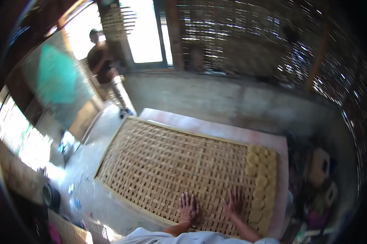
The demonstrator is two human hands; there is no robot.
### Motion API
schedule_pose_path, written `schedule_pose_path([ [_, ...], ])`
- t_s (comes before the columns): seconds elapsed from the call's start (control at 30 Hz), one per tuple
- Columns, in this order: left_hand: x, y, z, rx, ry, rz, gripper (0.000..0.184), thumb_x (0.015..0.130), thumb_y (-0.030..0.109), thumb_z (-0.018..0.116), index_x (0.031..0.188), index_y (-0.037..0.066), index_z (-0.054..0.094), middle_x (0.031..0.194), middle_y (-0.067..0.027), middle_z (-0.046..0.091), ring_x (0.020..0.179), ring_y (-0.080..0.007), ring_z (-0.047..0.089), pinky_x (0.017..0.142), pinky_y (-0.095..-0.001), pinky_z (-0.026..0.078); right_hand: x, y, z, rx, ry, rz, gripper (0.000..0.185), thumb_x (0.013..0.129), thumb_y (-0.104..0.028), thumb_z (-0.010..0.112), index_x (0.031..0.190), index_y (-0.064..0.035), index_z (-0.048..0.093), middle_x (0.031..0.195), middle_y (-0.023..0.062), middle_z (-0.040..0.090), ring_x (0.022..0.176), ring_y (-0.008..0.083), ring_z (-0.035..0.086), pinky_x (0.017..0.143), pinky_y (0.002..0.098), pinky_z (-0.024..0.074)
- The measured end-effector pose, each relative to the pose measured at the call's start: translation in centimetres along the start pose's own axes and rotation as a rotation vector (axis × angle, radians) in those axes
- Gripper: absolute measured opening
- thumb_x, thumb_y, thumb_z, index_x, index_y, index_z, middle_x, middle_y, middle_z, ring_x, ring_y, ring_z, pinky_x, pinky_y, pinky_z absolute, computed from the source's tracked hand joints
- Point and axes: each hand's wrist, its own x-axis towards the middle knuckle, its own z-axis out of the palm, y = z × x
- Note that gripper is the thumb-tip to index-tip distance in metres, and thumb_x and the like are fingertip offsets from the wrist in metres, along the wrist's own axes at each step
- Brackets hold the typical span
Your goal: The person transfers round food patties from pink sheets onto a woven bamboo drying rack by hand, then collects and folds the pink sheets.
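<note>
A large woven bamboo tray point(159, 156) with a pale frame lies across the view, on a pinkish-white sheet point(183, 120). Flat, round, yellowish discs point(261, 181) sit in rows along its right end. My left hand point(188, 208) rests on the weave near the close edge, fingers spread, holding nothing. To its right, my right hand point(233, 202) also lies on the weave with fingers apart and nothing in it, just left of the discs.
Another person point(100, 61) stands at the upper left by a bright doorway. A low grey wall point(191, 91) runs behind the tray. A dark round container point(51, 196) is at the lower left. Blurred clutter, including a brown box point(319, 166), lies at the right.
</note>
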Motion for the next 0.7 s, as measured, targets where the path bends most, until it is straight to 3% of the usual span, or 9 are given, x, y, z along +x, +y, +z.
schedule_pose_path([
  [0.17,-0.2,-0.2,-0.1,0.046,-0.004,-0.013,0.065,0.092,0.042,0.042,0.147,0.008,0.033,0.155,-0.0192,0.021,0.145,-0.0354,0.014,0.118,-0.0482,0.006,-0.9,-0.9,0.1,-0.125,-0.056,0.013,0.077,0.088,-0.046,0.058,0.148,-0.007,0.029,0.155,0.0202,0.018,0.145,0.0399,0.01,0.117,0.0543,0.0083],
  [0.47,-0.5,0.5,-0.8,0.056,0.031,-0.03,0.064,0.091,0.041,0.045,0.146,0.009,0.034,0.154,-0.019,0.024,0.144,-0.0356,0.016,0.118,-0.0474,0.008,-1.0,-0.2,1.3,-0.163,-0.044,-0.023,0.076,0.092,-0.047,0.05,0.149,-0.0033,0.025,0.155,0.0246,0.015,0.144,0.0423,0.008,0.117,0.0532,0.0076],
  [0.57,-0.6,0.7,-0.8,0.065,0.038,-0.031,0.064,0.091,0.04,0.044,0.146,0.009,0.034,0.154,-0.0186,0.024,0.144,-0.0353,0.016,0.118,-0.0465,0.008,-1.0,0.1,1.4,-0.204,-0.047,-0.04,0.077,0.094,-0.051,0.043,0.151,-0.0062,0.019,0.157,0.0218,0.011,0.145,0.0396,0.007,0.117,0.0543,0.0046],
  [0.7,-0.7,0.9,-1.0,0.047,0.055,-0.031,0.062,0.092,0.039,0.043,0.146,0.009,0.034,0.154,-0.0181,0.025,0.144,-0.0348,0.017,0.118,-0.046,0.009,-1.2,0.8,2.1,-0.272,-0.007,-0.105,0.078,0.093,-0.053,0.043,0.15,-0.0049,0.021,0.157,0.0231,0.009,0.145,0.0417,0.005,0.117,0.0537,0.0046],
])
